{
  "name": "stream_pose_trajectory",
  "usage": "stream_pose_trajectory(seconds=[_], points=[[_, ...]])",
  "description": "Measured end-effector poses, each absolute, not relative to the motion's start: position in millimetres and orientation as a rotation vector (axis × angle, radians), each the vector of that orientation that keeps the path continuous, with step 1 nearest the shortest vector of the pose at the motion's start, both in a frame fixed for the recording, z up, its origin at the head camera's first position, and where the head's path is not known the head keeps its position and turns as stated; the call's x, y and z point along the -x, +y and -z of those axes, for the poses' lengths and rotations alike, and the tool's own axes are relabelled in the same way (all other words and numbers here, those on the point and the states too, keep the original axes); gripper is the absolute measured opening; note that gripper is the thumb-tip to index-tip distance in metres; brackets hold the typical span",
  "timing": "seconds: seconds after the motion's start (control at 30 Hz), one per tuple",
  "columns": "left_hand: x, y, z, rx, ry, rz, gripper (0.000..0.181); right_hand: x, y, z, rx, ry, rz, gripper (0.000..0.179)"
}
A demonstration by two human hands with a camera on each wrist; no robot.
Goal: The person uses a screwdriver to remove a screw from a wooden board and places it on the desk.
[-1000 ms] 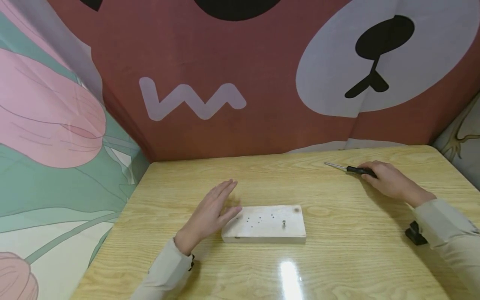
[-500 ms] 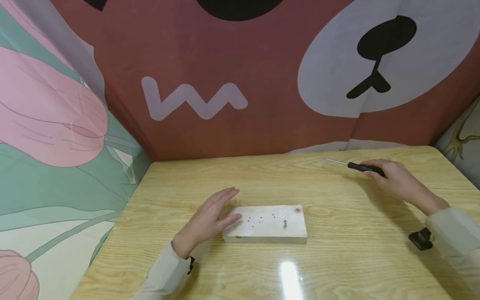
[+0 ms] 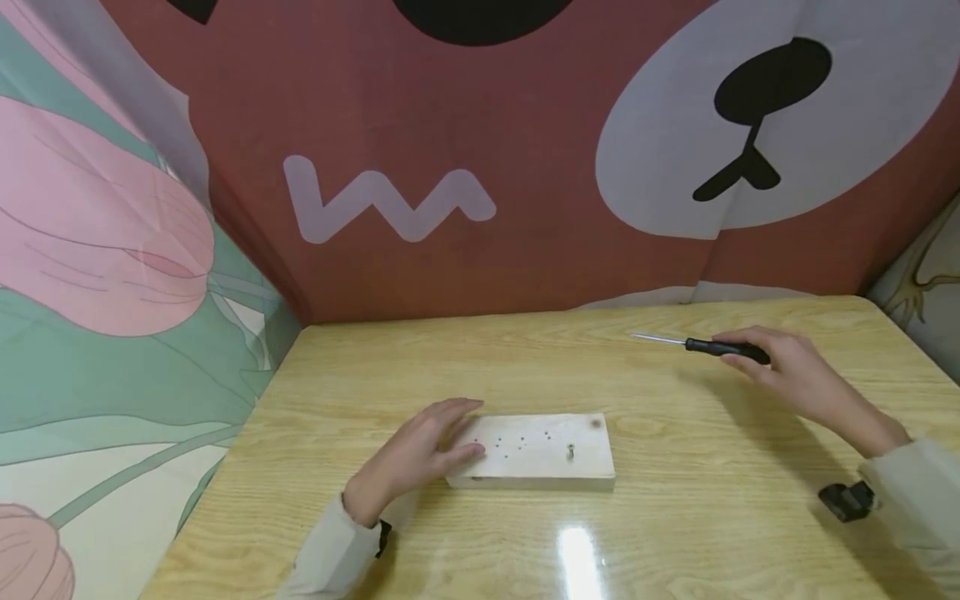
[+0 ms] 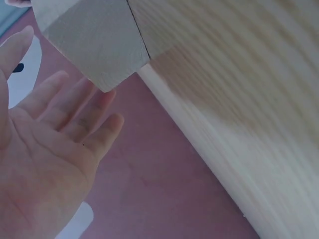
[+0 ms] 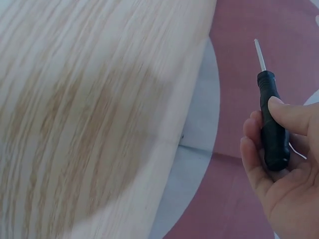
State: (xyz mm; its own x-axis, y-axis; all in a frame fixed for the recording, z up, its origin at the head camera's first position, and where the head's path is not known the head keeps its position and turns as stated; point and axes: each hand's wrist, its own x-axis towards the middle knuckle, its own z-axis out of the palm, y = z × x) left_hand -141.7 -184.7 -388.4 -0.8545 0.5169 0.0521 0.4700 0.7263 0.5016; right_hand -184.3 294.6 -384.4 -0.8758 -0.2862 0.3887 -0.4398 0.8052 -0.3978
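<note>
A pale wooden block (image 3: 536, 446) lies flat on the table, with several small dark holes in its top. Near its right end a screw (image 3: 571, 451) stands upright. My left hand (image 3: 416, 450) is at the block's left end, thumb and fingers spread and relaxed around that end. In the left wrist view, the fingertips are close by the block's corner (image 4: 107, 59); whether they touch it I cannot tell. At the back right, my right hand (image 3: 787, 367) grips a screwdriver (image 3: 726, 349) by its black handle above the table, its metal shaft pointing left.
The wood-grain table (image 3: 360, 358) ends at a red printed cloth (image 3: 420, 275) hanging behind it. Another patterned cloth (image 3: 112, 375) hangs along the left side. A small black device (image 3: 847, 501) sits by the right sleeve. Light glares on the table's front.
My left hand has come down closer to the block's left end. The right hand has lifted the screwdriver off the table, and its shaft has swung to point more squarely left.
</note>
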Motion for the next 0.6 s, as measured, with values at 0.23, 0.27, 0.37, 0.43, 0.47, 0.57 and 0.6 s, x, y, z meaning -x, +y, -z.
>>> stream_pose_trajectory(seconds=[0.23,0.27,0.37,0.43,0.47,0.57,0.6], points=[[140,-186,398,-0.833,2.764,-0.878,0.061,175,290,376,-0.563,-2.66,-0.761,0.027],[140,-187,398,-0.834,2.754,-0.883,0.061,174,288,375,-0.564,-2.654,-0.767,0.027],[140,-193,396,-0.847,2.741,-0.857,0.062,172,280,378,-0.568,-2.633,-0.785,0.027],[141,-197,394,-0.871,2.738,-0.817,0.063,170,274,380,-0.562,-2.627,-0.801,0.026],[141,-198,392,-0.874,2.739,-0.802,0.064,169,271,380,-0.565,-2.628,-0.805,0.026],[140,-197,392,-0.883,2.722,-0.789,0.066,165,269,376,-0.56,-2.642,-0.822,0.027],[140,-195,393,-0.89,2.718,-0.796,0.067,163,270,374,-0.558,-2.649,-0.822,0.027]])
